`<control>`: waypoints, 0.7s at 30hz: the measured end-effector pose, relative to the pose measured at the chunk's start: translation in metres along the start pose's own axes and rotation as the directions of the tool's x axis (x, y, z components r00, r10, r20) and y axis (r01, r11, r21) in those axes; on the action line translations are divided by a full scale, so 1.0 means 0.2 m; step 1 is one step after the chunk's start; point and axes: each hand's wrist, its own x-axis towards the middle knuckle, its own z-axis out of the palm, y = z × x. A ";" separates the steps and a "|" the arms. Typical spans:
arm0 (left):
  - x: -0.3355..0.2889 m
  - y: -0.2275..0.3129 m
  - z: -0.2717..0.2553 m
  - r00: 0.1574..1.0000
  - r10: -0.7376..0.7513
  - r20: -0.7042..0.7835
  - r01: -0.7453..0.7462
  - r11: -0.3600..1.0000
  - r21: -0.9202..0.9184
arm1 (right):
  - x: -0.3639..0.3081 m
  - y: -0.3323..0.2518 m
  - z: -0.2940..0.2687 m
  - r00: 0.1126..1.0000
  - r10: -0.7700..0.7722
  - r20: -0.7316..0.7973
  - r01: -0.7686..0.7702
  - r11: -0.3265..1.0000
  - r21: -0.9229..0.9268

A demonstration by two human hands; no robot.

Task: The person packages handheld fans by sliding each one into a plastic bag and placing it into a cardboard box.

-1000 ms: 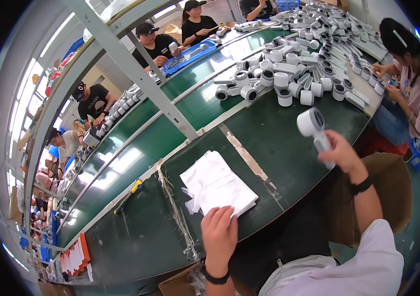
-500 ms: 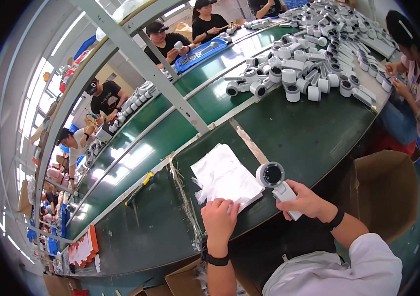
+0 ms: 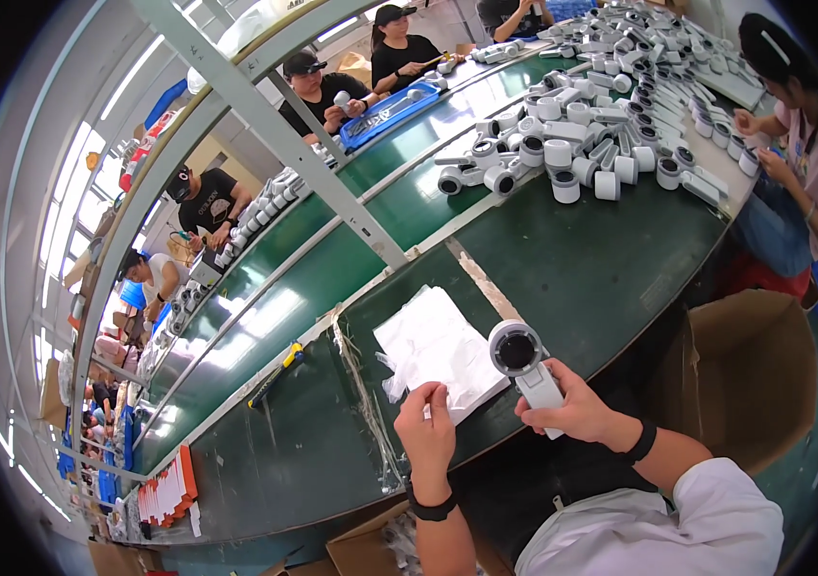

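My right hand (image 3: 567,408) is closed around the handle of a light-grey handheld device (image 3: 539,384) with a round, drum-shaped head and a dark opening that faces up. The head hangs over the near right edge of a stack of thin white plastic bags (image 3: 438,336) lying on the green table. At the stack's near left side, my left hand (image 3: 426,432) is closed in a pinch, thumb against forefinger. What its fingertips hold, if anything, cannot be made out.
Many similar grey devices (image 3: 611,125) are heaped at the far right. A yellow-and-black cutter (image 3: 276,372) and orange-and-white flat boxes (image 3: 169,490) lie to the left. A metal post (image 3: 303,154) rises mid-table. A cardboard box (image 3: 764,374) stands right; several co-workers sit around.
The device in my right hand has moved slightly left and its head has turned, so the opening faces up more. My left hand has lifted a little off the bags, fingers pinched.
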 end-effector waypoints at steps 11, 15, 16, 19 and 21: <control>-0.20 0.11 0.12 0.956 -0.243 0.165 0.293 0.761 -0.579 | 0.09 0.07 0.19 0.909 -0.310 -0.279 0.285 0.950 -0.129; -0.22 0.07 0.13 0.947 -0.273 0.167 0.315 0.702 -0.638 | 0.10 0.08 0.17 0.913 -0.257 -0.316 0.254 0.966 -0.051; -0.22 0.06 0.13 0.939 -0.300 0.166 0.332 0.678 -0.656 | 0.11 0.09 0.17 0.913 -0.258 -0.316 0.254 0.966 -0.052; -0.19 0.06 0.15 0.908 -0.373 0.192 0.303 0.266 -0.915 | 0.11 0.09 0.15 0.886 -0.289 -0.363 0.308 0.951 -0.007; -0.18 0.07 0.12 0.886 -0.393 0.244 0.332 0.173 -0.927 | 0.11 0.09 0.14 0.877 -0.254 -0.408 0.273 0.962 -0.014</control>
